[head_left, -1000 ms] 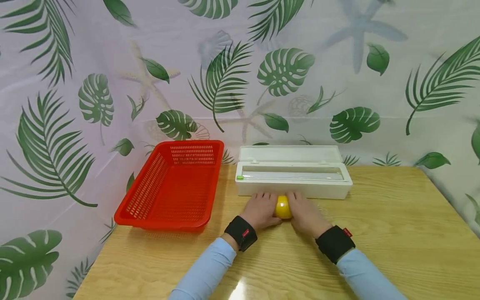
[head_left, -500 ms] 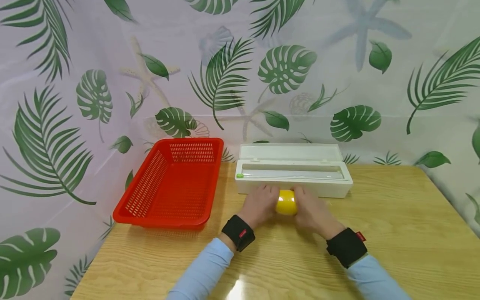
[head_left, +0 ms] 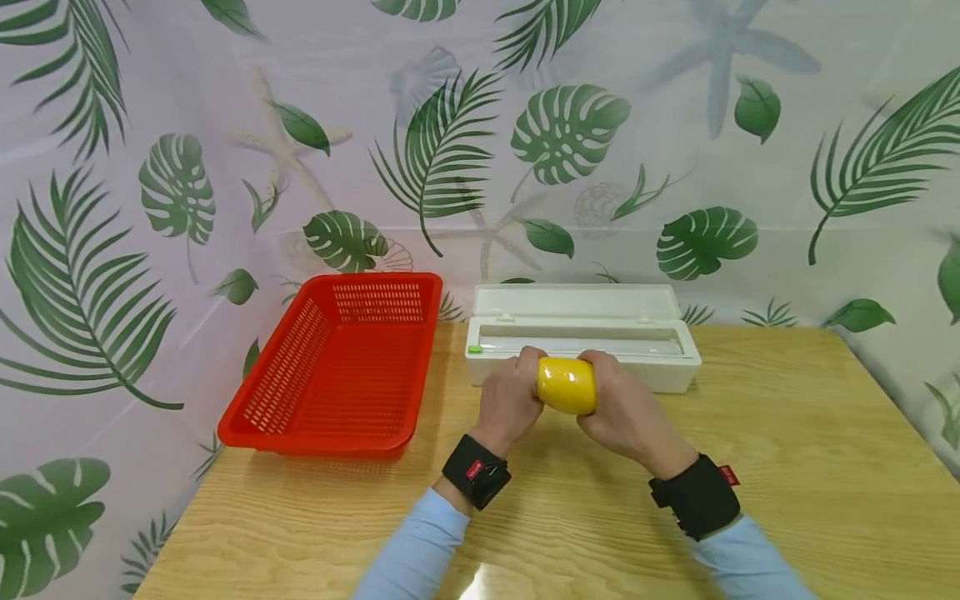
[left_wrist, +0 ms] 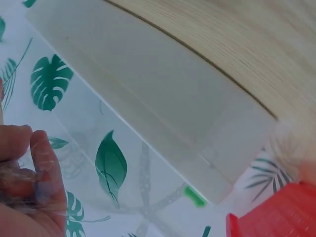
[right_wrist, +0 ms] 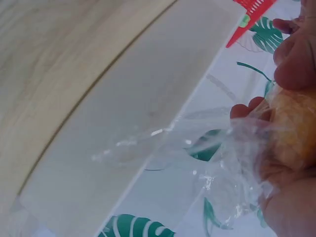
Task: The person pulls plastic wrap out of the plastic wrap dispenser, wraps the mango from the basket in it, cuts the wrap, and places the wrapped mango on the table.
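Note:
A glossy yellow, rounded, fruit-like thing (head_left: 567,386) is wrapped in clear cling film and held up in front of the white box. My left hand (head_left: 512,402) grips its left end, and my right hand (head_left: 628,408) grips its right end. Crumpled cling film (right_wrist: 229,163) bunches and trails beside the right hand's fingers in the right wrist view. More film shows among the left hand's fingers (left_wrist: 47,168) in the left wrist view. The white cling film dispenser (head_left: 652,375) has its lid (head_left: 577,301) up, and a film roll (head_left: 577,344) lies inside.
To the left on the wooden table (head_left: 780,467) stands a red plastic basket (head_left: 417,392). A green slider (head_left: 475,350) sits at the dispenser's left end. Behind everything hangs a leaf-patterned cloth (head_left: 450,50).
Both hands have lifted the yellow thing up off the table in front of the dispenser and turned it, so more of its side shows. The basket and dispenser stay put.

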A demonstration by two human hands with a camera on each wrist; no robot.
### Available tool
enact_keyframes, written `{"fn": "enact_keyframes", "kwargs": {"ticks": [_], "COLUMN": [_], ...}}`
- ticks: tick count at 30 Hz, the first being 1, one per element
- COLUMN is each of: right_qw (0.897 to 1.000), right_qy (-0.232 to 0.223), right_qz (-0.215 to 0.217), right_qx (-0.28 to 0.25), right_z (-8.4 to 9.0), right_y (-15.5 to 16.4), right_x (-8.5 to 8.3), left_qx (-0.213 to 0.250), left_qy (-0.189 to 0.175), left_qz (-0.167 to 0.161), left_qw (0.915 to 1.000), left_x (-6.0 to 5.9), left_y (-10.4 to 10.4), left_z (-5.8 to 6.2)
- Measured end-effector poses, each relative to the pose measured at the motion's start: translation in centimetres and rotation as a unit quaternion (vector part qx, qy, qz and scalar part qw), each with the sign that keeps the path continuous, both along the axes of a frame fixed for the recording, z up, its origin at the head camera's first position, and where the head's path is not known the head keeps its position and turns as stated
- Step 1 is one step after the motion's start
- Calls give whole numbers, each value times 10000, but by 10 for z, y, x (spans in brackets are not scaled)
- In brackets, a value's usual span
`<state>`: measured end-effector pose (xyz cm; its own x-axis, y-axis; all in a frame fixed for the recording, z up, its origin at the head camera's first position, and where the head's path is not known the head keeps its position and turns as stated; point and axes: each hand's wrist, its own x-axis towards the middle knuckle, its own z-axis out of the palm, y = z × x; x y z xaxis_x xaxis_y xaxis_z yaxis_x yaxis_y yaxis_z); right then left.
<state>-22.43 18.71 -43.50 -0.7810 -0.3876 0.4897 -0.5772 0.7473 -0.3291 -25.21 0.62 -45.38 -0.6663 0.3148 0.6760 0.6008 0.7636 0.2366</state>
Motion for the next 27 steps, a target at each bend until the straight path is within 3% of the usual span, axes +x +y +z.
{"fn": "enact_keyframes", "kwargs": {"ticks": [4, 9, 11, 13, 17, 19, 21, 24, 26, 27], "right_qw": [9995, 9990, 9976, 9955, 9930, 9931, 9934, 9942, 9947, 9950], "right_qy": [212, -43, -137, -164, 23, 135, 214, 205, 141, 94], "right_qz": [-128, -435, -681, -914, -1141, -1106, -1043, -951, -899, -872], "right_qx": [174, 79, -55, -196, -314, -368, -420, -468, -468, -478], "right_z": [10, 12, 11, 11, 9, 9, 7, 4, 2, 1], "right_y": [-1, -1, 0, 2, 1, -3, -8, -15, -19, -20], "right_x": [2, 8, 11, 14, 16, 16, 16, 18, 20, 20], "left_qx": [337, 139, 75, 277, 1198, 1764, 2403, 3495, 4193, 4456], "left_qy": [-169, -68, -4, -23, -359, -820, -1451, -2236, -2462, -2484], "left_qz": [134, 375, 224, -150, -948, -1173, -1334, -1500, -1597, -1641], "left_qw": [9992, 9992, 9997, 9995, 9876, 9739, 9505, 8974, 8591, 8443], "left_x": [3, 9, 13, 19, 30, 31, 30, 26, 24, 23], "left_y": [5, 6, 5, 5, 12, 18, 23, 29, 30, 30], "left_z": [7, 9, 11, 15, 22, 23, 21, 15, 12, 11]}}
